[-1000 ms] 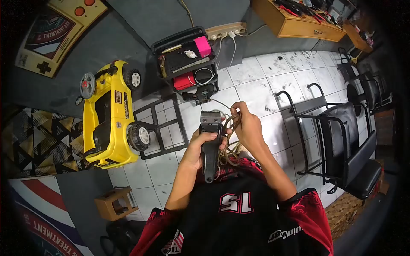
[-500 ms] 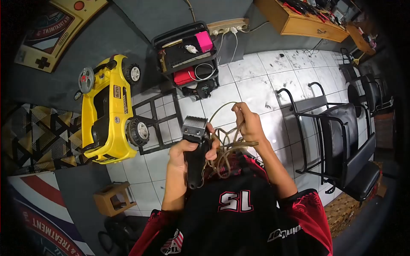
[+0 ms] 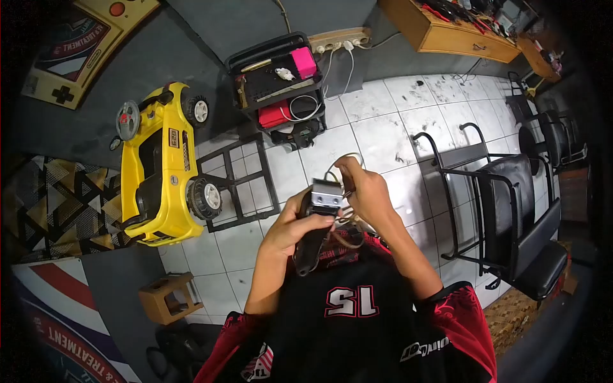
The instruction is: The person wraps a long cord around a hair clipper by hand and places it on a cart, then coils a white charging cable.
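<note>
Clearly, the head view has both bare hands close together in front of the black shirt (image 3: 300, 338), with a dark hair clipper (image 3: 311, 249) between them. The left hand (image 3: 285, 233) grips it: the thumb lies across the body just below the metal blade (image 3: 327, 196), and the other fingers wrap round the far side, mostly hidden. The clipper stands tilted — blade end away from the body, tail end near the shirt.

The right hand (image 3: 366, 196) is just beside the blade, thumb and forefinger pinching a thin brownish cord (image 3: 348, 245) that loops above the fingertips and again below the hand; its remaining fingers are curled, and I cannot tell exactly what they press on.

Around the hands, a white tiled floor (image 3: 380, 134) spreads out. To the left are a yellow toy car (image 3: 169, 204) and, beside it, a black metal frame (image 3: 269, 173) — both well apart from the hands. Beyond the hands stands a black trolley (image 3: 276, 97) with a pink box (image 3: 304, 63) on its upper tray. A black chair (image 3: 507, 198) is on the right.
</note>
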The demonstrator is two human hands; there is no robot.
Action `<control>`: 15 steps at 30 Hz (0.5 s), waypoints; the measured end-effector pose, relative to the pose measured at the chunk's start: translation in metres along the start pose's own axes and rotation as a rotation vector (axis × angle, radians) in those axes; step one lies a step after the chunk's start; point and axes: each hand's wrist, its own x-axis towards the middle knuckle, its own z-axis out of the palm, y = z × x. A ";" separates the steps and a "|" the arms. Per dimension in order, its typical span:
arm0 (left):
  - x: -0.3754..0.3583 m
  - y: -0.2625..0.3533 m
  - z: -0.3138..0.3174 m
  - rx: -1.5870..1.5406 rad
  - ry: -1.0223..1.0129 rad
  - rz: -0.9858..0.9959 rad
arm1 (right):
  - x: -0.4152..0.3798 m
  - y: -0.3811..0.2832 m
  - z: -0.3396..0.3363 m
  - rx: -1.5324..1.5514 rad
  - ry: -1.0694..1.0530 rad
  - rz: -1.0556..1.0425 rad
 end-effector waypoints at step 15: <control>-0.053 0.063 -0.005 -0.549 -0.272 0.511 | -0.044 0.099 0.049 0.071 0.315 -0.332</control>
